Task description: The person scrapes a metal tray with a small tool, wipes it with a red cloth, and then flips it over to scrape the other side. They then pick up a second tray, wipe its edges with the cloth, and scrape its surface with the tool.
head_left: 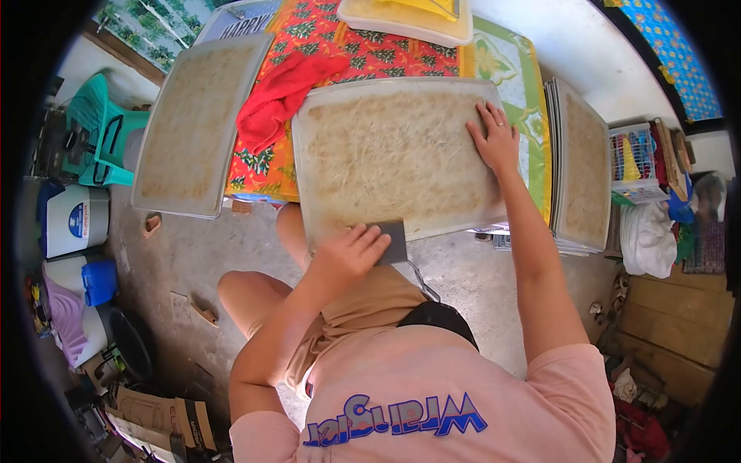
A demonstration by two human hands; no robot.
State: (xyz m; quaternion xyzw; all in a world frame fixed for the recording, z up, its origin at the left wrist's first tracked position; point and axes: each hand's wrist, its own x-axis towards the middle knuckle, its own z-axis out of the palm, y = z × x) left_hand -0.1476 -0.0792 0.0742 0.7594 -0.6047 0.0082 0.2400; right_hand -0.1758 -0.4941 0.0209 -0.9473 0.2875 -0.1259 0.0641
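Note:
A large pale tray with brownish stains (401,162) lies in front of me, its near edge over my lap. My left hand (351,255) is closed on a dark flat scraper (392,242) at the tray's near left edge. Resting on the tray's right side, my right hand (495,139) has its fingers spread and holds nothing. A crumpled red cloth (282,100) touches the tray's upper left corner.
Another stained tray (201,123) overhangs the left side of the table (363,58). A stack of trays (583,166) stands at the right. White tub (405,23) at the back; green chair (100,127) far left; basket (634,158) far right.

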